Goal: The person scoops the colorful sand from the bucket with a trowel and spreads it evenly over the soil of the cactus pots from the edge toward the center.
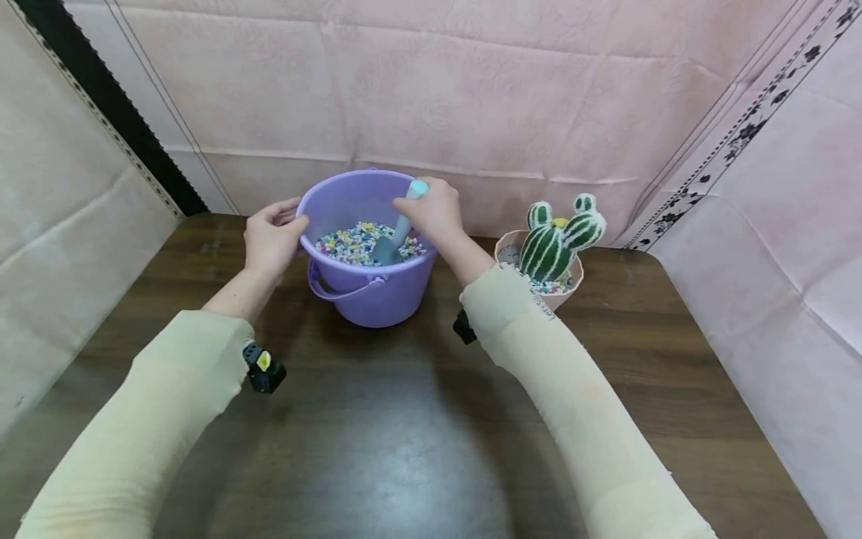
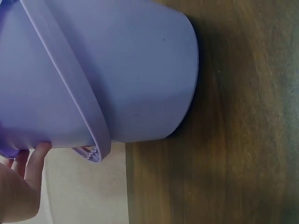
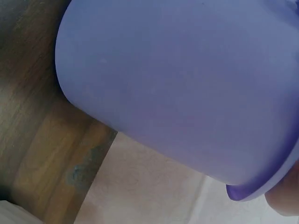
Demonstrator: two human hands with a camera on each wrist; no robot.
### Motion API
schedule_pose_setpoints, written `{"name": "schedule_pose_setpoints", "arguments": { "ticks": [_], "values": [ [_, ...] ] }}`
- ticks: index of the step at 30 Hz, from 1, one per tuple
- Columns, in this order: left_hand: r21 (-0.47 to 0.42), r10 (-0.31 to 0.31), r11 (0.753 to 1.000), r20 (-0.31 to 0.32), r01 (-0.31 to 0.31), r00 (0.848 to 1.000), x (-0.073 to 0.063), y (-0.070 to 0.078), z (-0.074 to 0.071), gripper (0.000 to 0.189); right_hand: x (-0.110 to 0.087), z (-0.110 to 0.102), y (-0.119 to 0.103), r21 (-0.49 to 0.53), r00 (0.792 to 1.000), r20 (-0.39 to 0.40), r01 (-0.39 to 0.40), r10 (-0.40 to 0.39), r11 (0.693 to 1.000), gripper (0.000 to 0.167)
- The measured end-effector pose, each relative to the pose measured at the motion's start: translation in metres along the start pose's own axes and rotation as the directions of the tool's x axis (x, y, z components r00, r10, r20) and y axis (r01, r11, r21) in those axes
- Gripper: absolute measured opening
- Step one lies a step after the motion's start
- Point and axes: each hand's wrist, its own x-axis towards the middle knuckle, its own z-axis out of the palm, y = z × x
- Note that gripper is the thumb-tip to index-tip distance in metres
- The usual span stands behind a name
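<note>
A purple bucket (image 1: pixel 380 296) stands on the table, its handle (image 1: pixel 346 290) hanging down the front. Small multicoloured pebbles (image 1: pixel 357 241) lie inside it. My left hand (image 1: pixel 269 238) holds the bucket's rim on the left, thumb toward the inside; the left wrist view shows its fingers (image 2: pixel 36 163) against the outer wall. Over the right rim, my right hand (image 1: pixel 434 213) grips the light blue handle of a small shovel (image 1: pixel 402 228), whose blade dips into the pebbles. Only a bit of the right hand (image 3: pixel 285 193) appears beyond the rim in the right wrist view.
To the right of the bucket stands a pale pot (image 1: pixel 555 299) with a green knitted-looking cactus (image 1: pixel 545 251) and coloured pebbles, partly behind my right sleeve. Pinkish cloth (image 1: pixel 431 90) hangs behind the dark wooden table (image 1: pixel 377 419) and along both sides.
</note>
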Motion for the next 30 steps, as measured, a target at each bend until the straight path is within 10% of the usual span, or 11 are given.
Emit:
{"name": "schedule_pose_setpoints", "arguments": {
  "ticks": [30],
  "values": [
    [0.017,0.028,0.999,-0.008,-0.028,1.0,0.0,-0.0007,0.0022,0.043,0.0051,-0.0011,-0.0024,0.354,0.984,0.079,-0.175,0.157,0.919,0.018]
  ]
}}
